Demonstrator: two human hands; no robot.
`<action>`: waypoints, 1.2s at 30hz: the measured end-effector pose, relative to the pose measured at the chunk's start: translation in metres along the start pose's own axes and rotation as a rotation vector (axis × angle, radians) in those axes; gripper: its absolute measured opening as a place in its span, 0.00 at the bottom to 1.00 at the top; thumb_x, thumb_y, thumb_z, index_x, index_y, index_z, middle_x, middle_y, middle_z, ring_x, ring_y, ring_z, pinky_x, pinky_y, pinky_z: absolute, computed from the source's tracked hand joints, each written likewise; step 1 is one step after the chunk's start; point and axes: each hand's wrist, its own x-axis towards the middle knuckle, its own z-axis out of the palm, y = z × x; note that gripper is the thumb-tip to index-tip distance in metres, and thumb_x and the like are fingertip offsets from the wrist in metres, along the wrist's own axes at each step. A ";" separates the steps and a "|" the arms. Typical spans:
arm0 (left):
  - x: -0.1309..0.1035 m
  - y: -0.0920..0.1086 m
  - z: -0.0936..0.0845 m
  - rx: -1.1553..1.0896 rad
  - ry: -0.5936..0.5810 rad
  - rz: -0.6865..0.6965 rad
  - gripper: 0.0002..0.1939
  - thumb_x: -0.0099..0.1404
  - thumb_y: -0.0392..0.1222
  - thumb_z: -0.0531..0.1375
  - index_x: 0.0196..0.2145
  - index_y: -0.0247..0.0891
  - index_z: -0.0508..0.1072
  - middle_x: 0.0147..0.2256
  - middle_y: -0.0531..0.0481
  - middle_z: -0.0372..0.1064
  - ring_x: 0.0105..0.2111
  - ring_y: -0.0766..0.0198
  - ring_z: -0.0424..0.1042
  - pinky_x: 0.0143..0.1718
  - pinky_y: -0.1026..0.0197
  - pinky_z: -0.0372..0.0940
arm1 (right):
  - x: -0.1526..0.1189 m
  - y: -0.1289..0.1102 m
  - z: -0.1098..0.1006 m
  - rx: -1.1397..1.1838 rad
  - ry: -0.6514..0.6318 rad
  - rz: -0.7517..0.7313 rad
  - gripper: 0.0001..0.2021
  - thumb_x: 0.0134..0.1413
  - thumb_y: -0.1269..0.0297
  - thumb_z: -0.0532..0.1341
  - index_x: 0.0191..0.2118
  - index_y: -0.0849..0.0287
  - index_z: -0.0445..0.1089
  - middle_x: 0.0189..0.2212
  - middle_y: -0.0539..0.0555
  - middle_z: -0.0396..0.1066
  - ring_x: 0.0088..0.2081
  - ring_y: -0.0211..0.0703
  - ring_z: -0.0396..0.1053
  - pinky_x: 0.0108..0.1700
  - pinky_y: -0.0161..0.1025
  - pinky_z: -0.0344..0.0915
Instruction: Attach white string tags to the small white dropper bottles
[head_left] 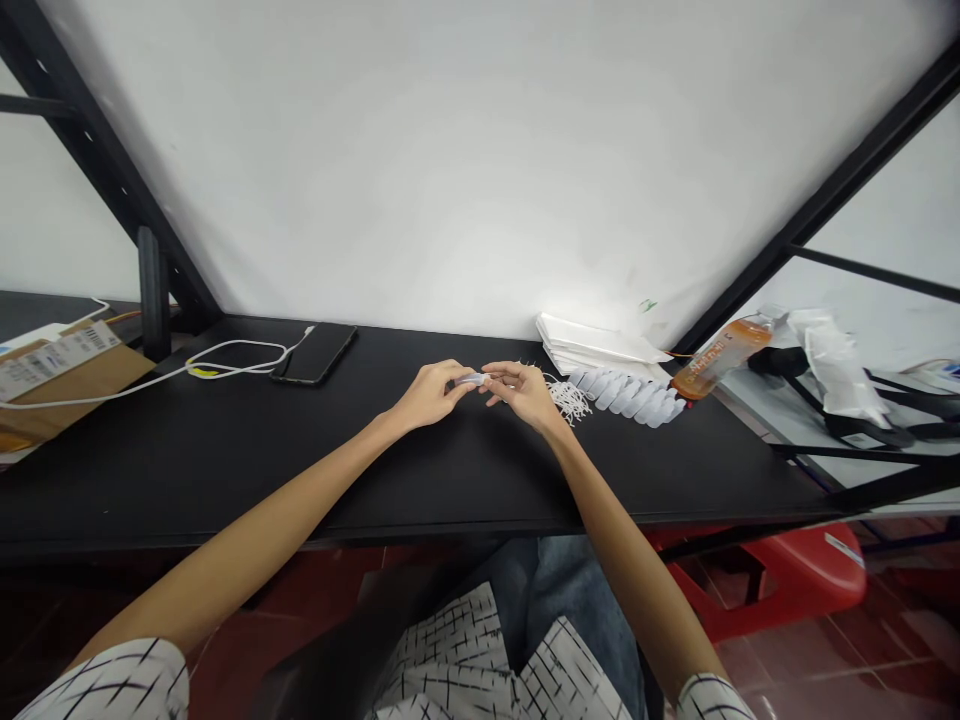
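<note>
Above the middle of the black table (225, 440), both hands pinch a small, clear plastic piece (470, 379). My left hand (433, 392) is closed on its left end, thumb and fingers pressed together. At its right end, my right hand (517, 390) grips with thumb and fingertips. The exact kind of piece is too small to make out. Just right of my right hand lies a bunch of thin white strings (571, 400). Beside the strings, several translucent plastic pieces (628, 394) overlap in a row.
A stack of white paper (592, 345) lies by the wall, near an orange-labelled bottle (721, 355). To the left are a phone (319, 355), a white cable (169, 374) and a cardboard package (82, 375). Black metal frame bars (105, 165) rise at both sides. A red stool (810, 575) stands below.
</note>
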 end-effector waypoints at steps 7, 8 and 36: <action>-0.001 -0.001 0.001 -0.068 0.073 0.067 0.12 0.66 0.42 0.58 0.41 0.36 0.79 0.39 0.46 0.74 0.31 0.66 0.71 0.30 0.65 0.66 | 0.001 0.008 -0.001 -0.059 -0.044 0.017 0.19 0.46 0.51 0.68 0.37 0.62 0.74 0.29 0.56 0.75 0.32 0.44 0.75 0.26 0.35 0.71; -0.001 -0.001 0.001 -0.061 0.087 0.079 0.12 0.65 0.42 0.58 0.40 0.36 0.79 0.38 0.46 0.74 0.30 0.66 0.71 0.29 0.65 0.65 | 0.001 0.009 -0.001 -0.043 -0.042 0.016 0.19 0.46 0.51 0.68 0.38 0.62 0.74 0.29 0.56 0.76 0.32 0.44 0.75 0.25 0.35 0.71; 0.001 0.006 0.007 0.349 0.283 0.497 0.10 0.70 0.34 0.53 0.40 0.36 0.75 0.35 0.45 0.70 0.34 0.65 0.69 0.34 0.63 0.67 | -0.004 -0.005 -0.004 0.244 -0.053 0.100 0.15 0.43 0.58 0.72 0.34 0.62 0.73 0.31 0.55 0.76 0.37 0.47 0.75 0.37 0.46 0.76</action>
